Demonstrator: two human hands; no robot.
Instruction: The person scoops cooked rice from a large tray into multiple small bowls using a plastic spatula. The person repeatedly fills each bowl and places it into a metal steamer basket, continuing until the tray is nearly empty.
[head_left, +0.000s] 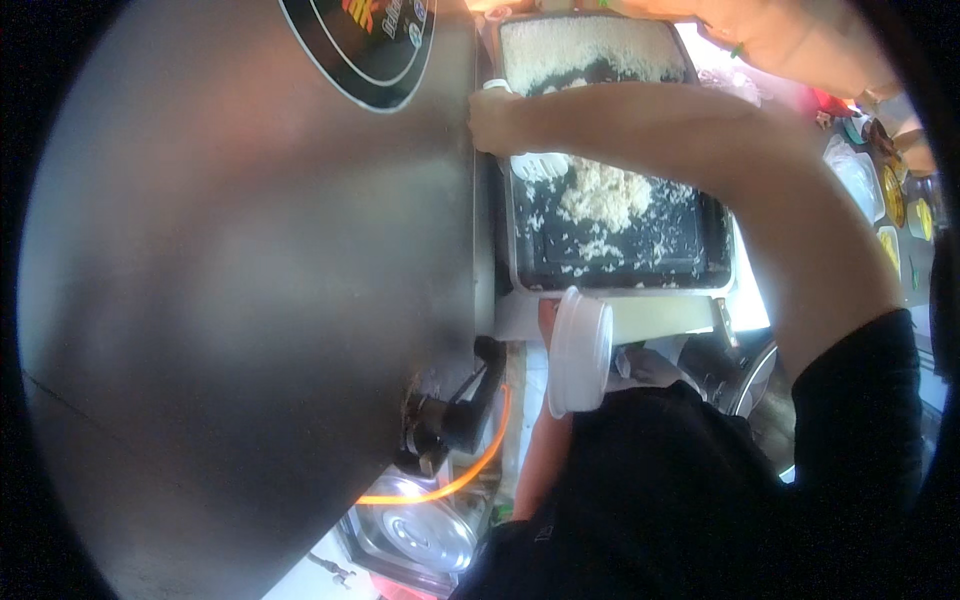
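Observation:
A deep dark metal tray (622, 277) holds white cooked rice, heaped in the middle (607, 195) and spread thick at the far end (577, 49); my right forearm hides part of it. My right hand (496, 124) is closed on a white slotted spoon (540, 166) at the tray's left edge, the spoon's head low beside the heap. Below the tray's near edge, my left hand (548, 319) holds a round translucent plastic container (581, 352) tilted on its side; the container hides most of that hand.
A large grey metal surface (262, 300) with a black latch (465, 420) fills the left. Near the tray lie a pale board (660, 319) and a knife handle (724, 322). An orange hose (480, 469) passes metal lids (427, 529). Another person's arm (795, 45) and food containers (892, 195) are at right.

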